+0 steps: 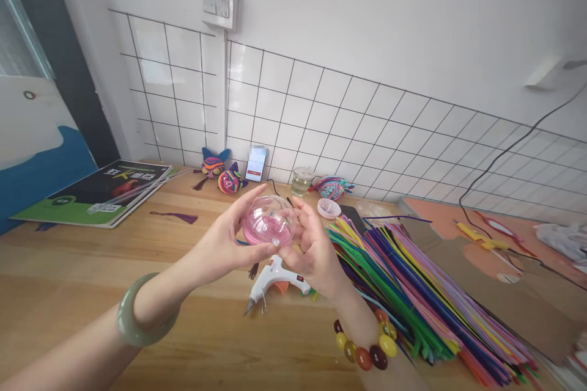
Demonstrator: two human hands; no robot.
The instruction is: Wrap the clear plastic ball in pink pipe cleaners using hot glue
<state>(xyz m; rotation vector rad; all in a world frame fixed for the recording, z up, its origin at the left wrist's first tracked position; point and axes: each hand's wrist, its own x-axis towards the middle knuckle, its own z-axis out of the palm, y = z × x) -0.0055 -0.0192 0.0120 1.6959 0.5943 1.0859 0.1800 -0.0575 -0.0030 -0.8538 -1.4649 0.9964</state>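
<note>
A clear round plastic ball [268, 220], pink in its lower part, is held up over the table between both hands. My left hand [229, 235] curves round its left side, the thumb along the bottom edge. On the right side my right hand [314, 244] presses its fingers and thumb against the ball. What makes the pink colour cannot be told for certain. Below the hands a white glue gun [277, 278] lies on the table, nozzle to the lower left. Just right of my right hand lies a big bundle of coloured pipe cleaners [408, 275].
Along the wall stand colourful fish-like crafts [232, 178], a lit phone [255, 165], a glass jar [301, 182] and a small pink bowl [329, 208]. A purple tassel [181, 217] and a large book [101, 189] lie left. A yellow glue gun [481, 236] with a cable lies right.
</note>
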